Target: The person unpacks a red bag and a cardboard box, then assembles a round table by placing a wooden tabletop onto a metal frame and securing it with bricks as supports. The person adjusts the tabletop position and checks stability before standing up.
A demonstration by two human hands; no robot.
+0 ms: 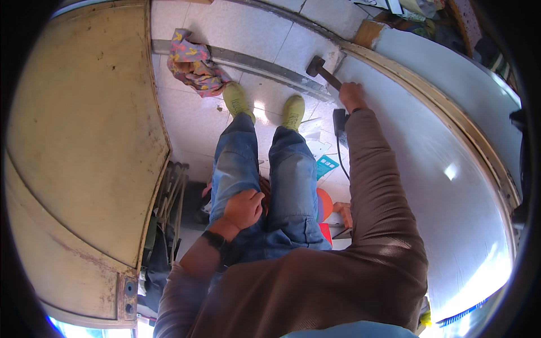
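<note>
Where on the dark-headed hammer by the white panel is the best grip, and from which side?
Grip the dark-headed hammer on its handle, from the near end: the right hand already wraps it there, head pointing away toward the metal floor rail.

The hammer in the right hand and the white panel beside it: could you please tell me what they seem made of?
Hammer: dark head, probably steel, matte; the handle is mostly hidden by the right hand. White panel: smooth, glossy sheet showing bright glare, perhaps laminate or painted board, edged in a tan wood-like frame.

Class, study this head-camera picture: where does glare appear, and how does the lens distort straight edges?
Head view: bright glare patches sit on the white panel and on the tiled floor between the yellow shoes; fisheye bends the panel's wooden frame and the beige door into curves; the corners fall black.
</note>
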